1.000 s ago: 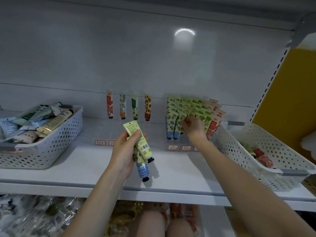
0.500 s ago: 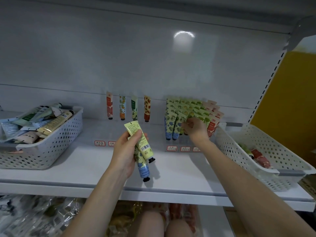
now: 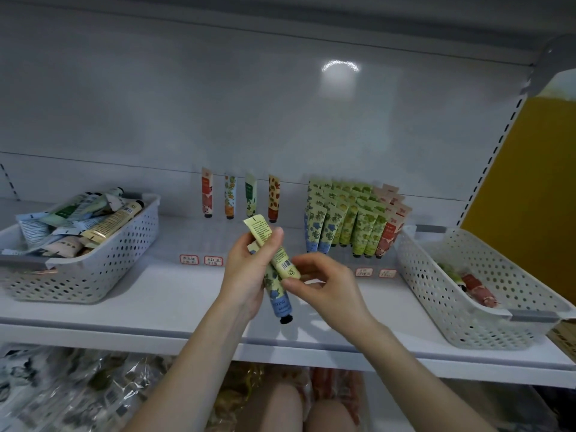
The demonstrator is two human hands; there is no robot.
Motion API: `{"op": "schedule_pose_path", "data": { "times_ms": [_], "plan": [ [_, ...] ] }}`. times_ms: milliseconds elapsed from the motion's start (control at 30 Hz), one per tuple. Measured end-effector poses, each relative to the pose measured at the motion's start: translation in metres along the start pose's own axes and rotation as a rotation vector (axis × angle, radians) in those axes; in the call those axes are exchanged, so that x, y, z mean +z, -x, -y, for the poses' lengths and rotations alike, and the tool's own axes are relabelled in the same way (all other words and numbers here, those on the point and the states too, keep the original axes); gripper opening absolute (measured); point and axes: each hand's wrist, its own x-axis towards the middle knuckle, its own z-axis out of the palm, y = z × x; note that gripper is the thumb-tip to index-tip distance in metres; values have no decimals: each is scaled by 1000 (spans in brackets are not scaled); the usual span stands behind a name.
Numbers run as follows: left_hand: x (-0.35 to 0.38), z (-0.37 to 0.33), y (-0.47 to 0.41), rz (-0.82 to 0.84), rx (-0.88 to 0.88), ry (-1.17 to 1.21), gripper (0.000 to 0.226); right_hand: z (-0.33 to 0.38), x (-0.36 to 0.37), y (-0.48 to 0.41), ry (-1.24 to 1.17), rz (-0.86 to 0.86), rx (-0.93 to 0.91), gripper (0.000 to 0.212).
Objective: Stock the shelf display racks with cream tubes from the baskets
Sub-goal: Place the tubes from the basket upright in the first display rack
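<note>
Above shelf [image 3: 162,302], left hand [image 3: 246,271] clasping two cream tubes [image 3: 278,299], right hand [image 3: 330,285] pinching yellow tube [image 3: 284,265]

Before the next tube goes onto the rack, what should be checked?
1. Left hand grips the yellow tube and the blue-flower tube: ok.
2. Right hand has a firm pinch on the yellow tube's cap end: cannot tell.
3. A blue-flower row exists to match: ok.
4. Yellow tube's design matches a row: cannot tell, its back faces the camera.
5. Way from the hands to that row is free: ok.
</note>
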Motion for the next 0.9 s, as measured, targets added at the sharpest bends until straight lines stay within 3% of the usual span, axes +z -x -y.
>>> {"op": "schedule_pose_path", "data": {
  "times_ms": [100, 167, 267, 433, 533, 667, 767, 900],
  "plan": [
    [-1, -6, 1, 24, -33, 41, 37, 3, -3, 2, -296, 0, 104, 12],
    [-4, -10, 0, 7, -34, 74, 30, 5, -7, 4, -532, 59, 215, 15],
    [-8, -11, -1, -57, -18, 36, 12, 3, -10, 6, -621, 126, 282, 21],
    [-9, -9, -1, -66, -24, 12, 14, -1, -11, 8, -474, 123, 252, 21],
    [-7, -6, -1, -39, -7, -28, 13, -1, -13, 6, -244, 86, 122, 14],
    [-1, 0, -1, 5, -6, -75, 13, -6, -14, 2, -111, 12, 19, 9],
    [3, 6, -2, 8, -21, -101, 14, -14, -21, 0, -68, -56, 58, 5],
    [1, 13, -6, -63, -88, 20, 15, -36, -47, -10, -58, -277, 218, 8]
  ]
}}
